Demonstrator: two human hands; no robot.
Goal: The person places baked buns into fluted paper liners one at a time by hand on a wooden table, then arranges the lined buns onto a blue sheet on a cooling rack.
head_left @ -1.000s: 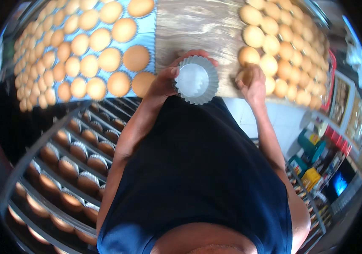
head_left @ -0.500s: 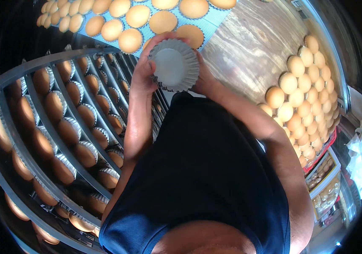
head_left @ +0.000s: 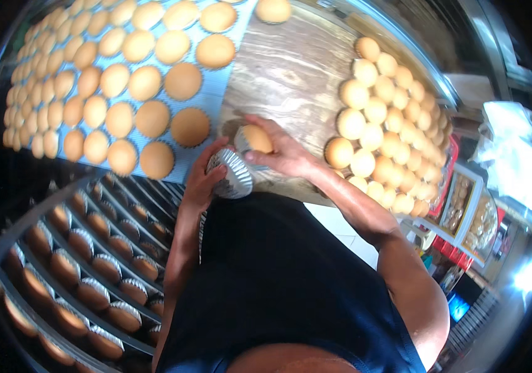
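Near the middle, at the board's front edge, my left hand (head_left: 207, 177) grips fluted silver cups (head_left: 233, 174), tilted on their side. Just right of them, my right hand (head_left: 278, 149) holds a round golden cake (head_left: 256, 140) in a pale holder, which I cannot make out fully, fingers curled round it. Both hands are close together over the wooden board (head_left: 278, 68). To the left, rows of cakes (head_left: 189, 127) in fluted cups lie on a blue ribbed mat (head_left: 215, 93). To the right, many cakes (head_left: 362, 161) sit packed on the board.
A dark metal rack (head_left: 36, 217) of cakes in cups stands below left. At the right are a framed box (head_left: 455, 202) of baked goods, red crates (head_left: 449, 252), white plastic (head_left: 511, 149) and a screen (head_left: 458, 308). A metal rail (head_left: 415, 62) edges the board's back.
My right hand went from the right-hand cakes to my left hand and now holds a cake. The cups in my left hand have tipped over sideways. The whole view has shifted.
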